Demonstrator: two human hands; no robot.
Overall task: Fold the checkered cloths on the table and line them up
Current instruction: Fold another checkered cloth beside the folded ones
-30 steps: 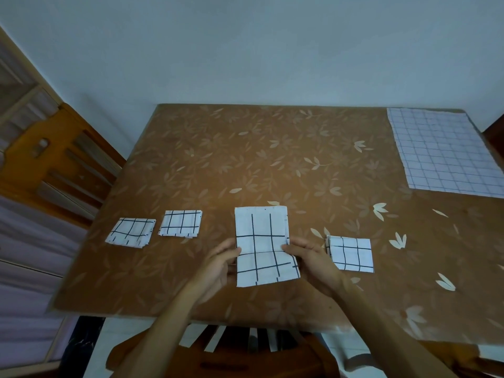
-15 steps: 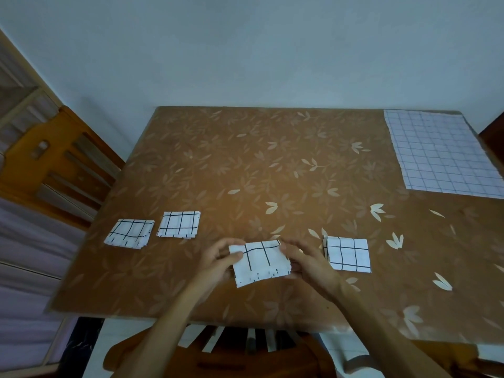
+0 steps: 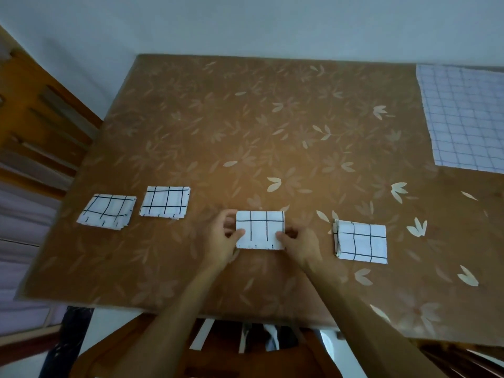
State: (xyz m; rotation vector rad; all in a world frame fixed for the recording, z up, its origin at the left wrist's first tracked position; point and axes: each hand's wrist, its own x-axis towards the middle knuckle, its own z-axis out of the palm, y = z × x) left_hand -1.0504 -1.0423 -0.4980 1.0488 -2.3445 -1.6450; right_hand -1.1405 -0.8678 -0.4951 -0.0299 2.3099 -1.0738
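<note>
Left hand (image 3: 221, 237), right hand (image 3: 301, 242) each pinch folded checkered cloth (image 3: 260, 230) by side edges, likely squaring it with neighbouring folded cloth (image 3: 165, 201) at 9 o'clock.

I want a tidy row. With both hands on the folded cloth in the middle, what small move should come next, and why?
Probably slide the middle folded cloth left and slightly away, beside the second folded cloth from the left. The left hand and right hand pinch its side edges, it looks fully folded, and a gap separates the two.
</note>
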